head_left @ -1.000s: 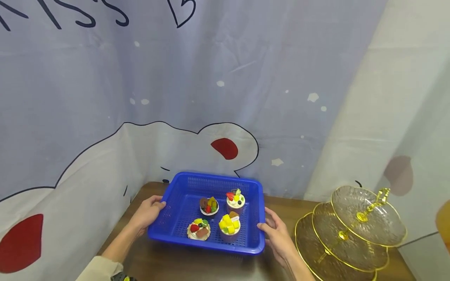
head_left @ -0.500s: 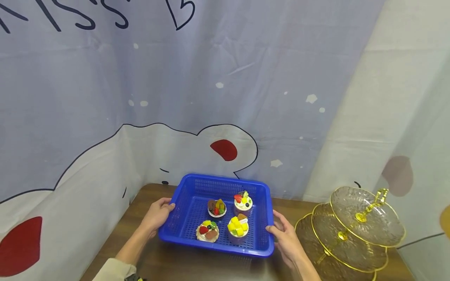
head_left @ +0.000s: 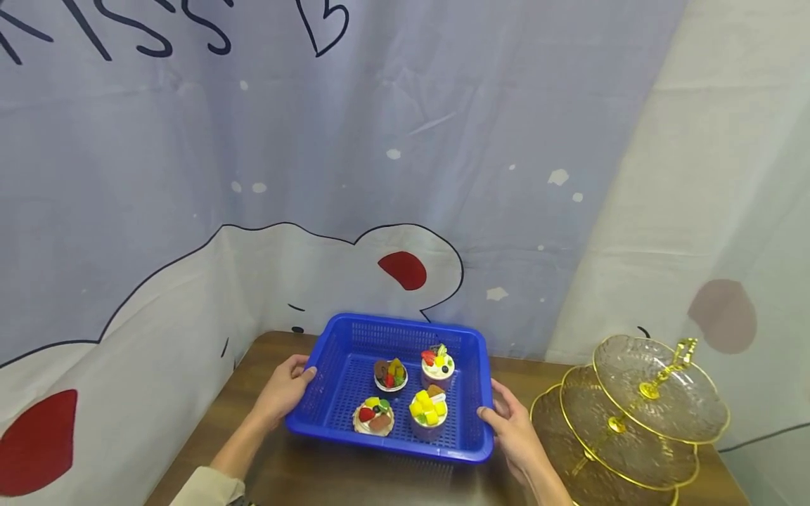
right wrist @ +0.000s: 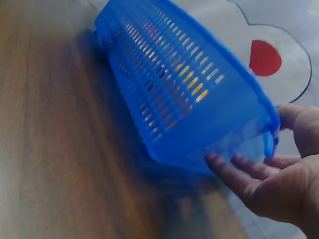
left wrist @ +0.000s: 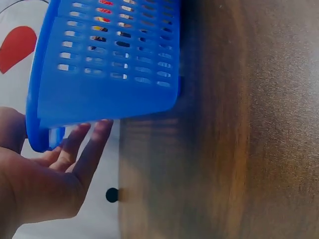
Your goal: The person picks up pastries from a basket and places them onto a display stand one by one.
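A blue plastic basket (head_left: 338, 390) with slotted walls is at the wooden table in the head view. Inside it stand two cream-topped cups, one with strawberry (head_left: 437, 368) and one with yellow cubes (head_left: 427, 416). Left of them lie a fruit tart in a pale paper cup (head_left: 390, 376) and a cream tart (head_left: 373, 417). My left hand (head_left: 285, 388) grips the basket's left rim, thumb on top and fingers beneath. On the opposite side my right hand (head_left: 515, 432) holds the right rim the same way. Both wrist views show fingertips against the basket's outer walls (left wrist: 99, 99).
A three-tier clear plate stand (head_left: 661, 386) with gold edges and a gold handle stands right of my right hand. Behind the brown table (head_left: 304, 467) hangs a printed cloth (head_left: 354, 154), close to the basket's back rim. A dark cord (head_left: 768, 437) runs at the far right.
Both hands have shifted the basket and its cakes a little to the right, mostly in the first half second. Since then it has stayed almost still.
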Available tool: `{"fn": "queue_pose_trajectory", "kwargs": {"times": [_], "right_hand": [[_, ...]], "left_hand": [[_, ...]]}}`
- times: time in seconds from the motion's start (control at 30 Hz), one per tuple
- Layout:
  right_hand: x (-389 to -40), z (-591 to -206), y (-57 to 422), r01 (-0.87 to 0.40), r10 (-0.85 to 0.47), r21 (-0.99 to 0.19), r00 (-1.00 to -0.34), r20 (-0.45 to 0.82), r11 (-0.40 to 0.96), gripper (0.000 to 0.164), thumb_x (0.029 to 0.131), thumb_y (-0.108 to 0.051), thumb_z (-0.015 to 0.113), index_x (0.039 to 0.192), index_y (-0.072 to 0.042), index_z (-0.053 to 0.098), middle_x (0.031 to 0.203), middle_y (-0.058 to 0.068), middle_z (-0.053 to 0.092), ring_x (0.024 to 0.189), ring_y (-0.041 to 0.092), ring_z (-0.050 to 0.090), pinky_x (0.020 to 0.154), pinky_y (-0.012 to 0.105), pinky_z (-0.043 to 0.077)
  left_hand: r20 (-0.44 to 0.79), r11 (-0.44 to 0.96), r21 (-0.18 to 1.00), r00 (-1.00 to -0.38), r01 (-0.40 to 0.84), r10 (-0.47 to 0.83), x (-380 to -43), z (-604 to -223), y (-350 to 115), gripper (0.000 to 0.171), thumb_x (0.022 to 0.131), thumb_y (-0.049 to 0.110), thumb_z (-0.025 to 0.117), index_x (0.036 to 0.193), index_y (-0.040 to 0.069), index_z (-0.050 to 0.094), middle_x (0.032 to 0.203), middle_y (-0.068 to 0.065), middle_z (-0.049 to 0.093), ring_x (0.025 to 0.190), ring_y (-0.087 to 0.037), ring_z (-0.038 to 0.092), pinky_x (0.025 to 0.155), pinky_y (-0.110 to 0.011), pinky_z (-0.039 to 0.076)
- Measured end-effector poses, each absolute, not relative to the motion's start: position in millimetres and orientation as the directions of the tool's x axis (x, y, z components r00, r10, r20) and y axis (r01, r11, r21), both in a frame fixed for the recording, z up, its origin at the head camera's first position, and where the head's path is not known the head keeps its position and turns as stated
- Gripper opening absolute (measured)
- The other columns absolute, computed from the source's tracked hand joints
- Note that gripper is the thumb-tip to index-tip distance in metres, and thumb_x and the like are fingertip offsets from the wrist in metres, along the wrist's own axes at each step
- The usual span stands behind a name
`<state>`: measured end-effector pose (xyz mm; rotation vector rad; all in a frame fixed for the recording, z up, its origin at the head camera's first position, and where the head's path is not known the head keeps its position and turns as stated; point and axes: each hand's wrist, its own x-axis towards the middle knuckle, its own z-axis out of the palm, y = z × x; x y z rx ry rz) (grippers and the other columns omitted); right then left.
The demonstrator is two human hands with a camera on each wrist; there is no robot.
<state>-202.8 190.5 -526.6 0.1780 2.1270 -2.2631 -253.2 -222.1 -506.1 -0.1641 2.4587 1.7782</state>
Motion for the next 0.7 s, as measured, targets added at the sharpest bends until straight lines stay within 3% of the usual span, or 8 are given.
{"fn": "queue_pose_trajectory", "kwargs": {"times": [0.17,0.27,0.33,0.5,0.7], "right_hand": [[-203,-512,190,-0.002,0.085,-0.972,-0.996,0.023,0.235,0.072,0.095,0.002,0.068,0.157,0.013,0.033,0.146,0.041,0.051,0.128,0.052,0.060,0.101,0.058,0.054],[-205,-501,190,-0.082,0.101,-0.889,-0.985,0.142,0.451,0.074,0.094,-0.006,0.076,0.155,0.013,0.037,0.152,0.037,0.048,0.136,0.051,0.053,0.109,0.056,0.047],[-207,-495,189,-0.145,0.085,-0.844,-0.972,0.218,0.516,0.073,0.093,-0.008,0.080,0.153,0.010,0.043,0.152,0.033,0.051,0.137,0.049,0.054,0.110,0.055,0.047],[-218,-484,176,-0.326,-0.041,-0.800,-0.934,0.355,0.503,0.064,0.089,-0.010,0.085,0.145,0.005,0.056,0.138,0.021,0.063,0.127,0.040,0.064,0.108,0.052,0.050],[-235,-477,139,-0.408,-0.230,-0.811,-0.912,0.340,0.419,0.061,0.087,-0.015,0.089,0.140,-0.002,0.062,0.129,0.013,0.066,0.121,0.036,0.066,0.104,0.055,0.052]], "left_hand": [[-0.255,0.177,0.952,-0.967,-0.248,0.019,-253,-507,-231,0.045,0.110,0.019,0.055,0.149,-0.002,0.046,0.124,-0.025,0.066,0.097,-0.029,0.070,0.077,-0.042,0.060],[-0.288,0.126,0.952,-0.955,-0.278,0.065,-255,-509,-236,0.050,0.109,0.021,0.057,0.152,-0.001,0.043,0.125,-0.025,0.067,0.101,-0.032,0.071,0.080,-0.045,0.061],[-0.292,0.108,0.953,-0.953,-0.283,0.079,-258,-511,-239,0.053,0.108,0.022,0.059,0.154,0.002,0.042,0.128,-0.024,0.067,0.106,-0.031,0.070,0.083,-0.045,0.060],[-0.290,0.046,0.957,-0.951,-0.287,0.104,-270,-516,-243,0.059,0.109,0.030,0.060,0.159,0.006,0.038,0.140,-0.022,0.062,0.119,-0.032,0.066,0.089,-0.046,0.059],[-0.274,0.013,0.962,-0.955,-0.274,0.113,-282,-519,-239,0.058,0.112,0.029,0.056,0.160,0.005,0.036,0.139,-0.024,0.061,0.113,-0.031,0.068,0.087,-0.043,0.059]]}}
